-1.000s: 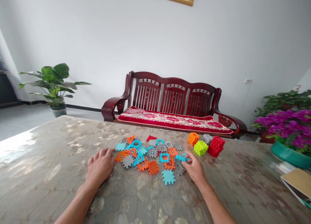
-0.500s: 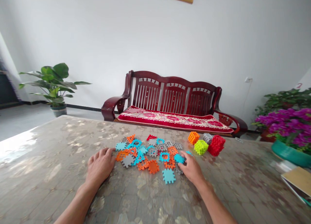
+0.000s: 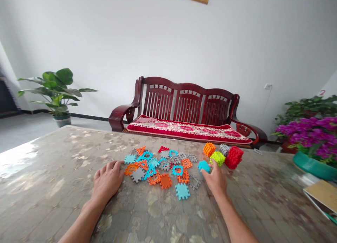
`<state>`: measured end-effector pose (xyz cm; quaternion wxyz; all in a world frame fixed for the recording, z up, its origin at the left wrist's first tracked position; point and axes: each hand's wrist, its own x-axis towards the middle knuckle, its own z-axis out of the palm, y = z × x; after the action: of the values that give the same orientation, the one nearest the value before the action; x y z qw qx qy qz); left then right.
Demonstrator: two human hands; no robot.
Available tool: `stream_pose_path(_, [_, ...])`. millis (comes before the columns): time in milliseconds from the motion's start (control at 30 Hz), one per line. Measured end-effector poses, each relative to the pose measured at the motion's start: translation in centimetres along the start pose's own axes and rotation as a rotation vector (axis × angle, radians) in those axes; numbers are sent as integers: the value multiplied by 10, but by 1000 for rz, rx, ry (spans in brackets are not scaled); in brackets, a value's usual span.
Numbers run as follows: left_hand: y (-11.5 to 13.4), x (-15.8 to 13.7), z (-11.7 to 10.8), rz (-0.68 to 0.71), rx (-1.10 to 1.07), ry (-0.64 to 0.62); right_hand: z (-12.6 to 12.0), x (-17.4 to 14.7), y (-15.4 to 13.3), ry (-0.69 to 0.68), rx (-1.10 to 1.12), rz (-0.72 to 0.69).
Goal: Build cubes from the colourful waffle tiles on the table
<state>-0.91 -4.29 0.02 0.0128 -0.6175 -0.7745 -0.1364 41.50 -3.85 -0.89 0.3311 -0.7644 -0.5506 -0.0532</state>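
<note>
My left hand [image 3: 107, 178] rests flat on the table with fingers stretched out, next to the left side of a spread of toothed interlocking tiles. Its fingertips are near a light-blue tile [image 3: 130, 159] and an orange tile [image 3: 131, 169]. My right hand [image 3: 216, 179] is at the right of the spread, thumb and forefinger closed on a blue toothed tile [image 3: 203, 166]. The fingertips partly hide that tile's edge. Just beyond them sits a yellow-green cube [image 3: 217, 158]. A grey open-frame tile [image 3: 195, 182] lies to the left of this hand, and a light-blue square tile [image 3: 182, 191] is nearer me.
Behind the yellow-green cube stand an orange cube [image 3: 209, 149], a grey cube [image 3: 224, 150] and a red cube [image 3: 233, 157]. A teal flower pot [image 3: 313, 165] and a brown notebook [image 3: 322, 194] are on the right. Past the table [image 3: 147, 215] is a wooden bench [image 3: 175, 102].
My right hand has moved right and slightly away from me, bringing the blue tile with it. The grey frame tile is now uncovered. My left hand has stayed in place.
</note>
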Motion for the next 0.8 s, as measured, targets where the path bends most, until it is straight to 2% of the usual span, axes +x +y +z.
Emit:
stream_pose_path(100, [0,0,0,-1,2,-4,-3,-1,-4,-19,-94,-6])
stream_pose_path(333, [-2,1,2,-1,0,9,-6,-2,-15,-172,-289,6])
stream_pose_path(567, [-2,1,2,5,-1,5,-5,-1,-12,-150,-350,-39])
stream_pose_path(667, [-1,0,1,0,-3,1,-2,-4,-11,-66,-291,-108])
stream_pose_path(800, [-1,0,1,0,2,1,6,-15,-27,-17,6,-338])
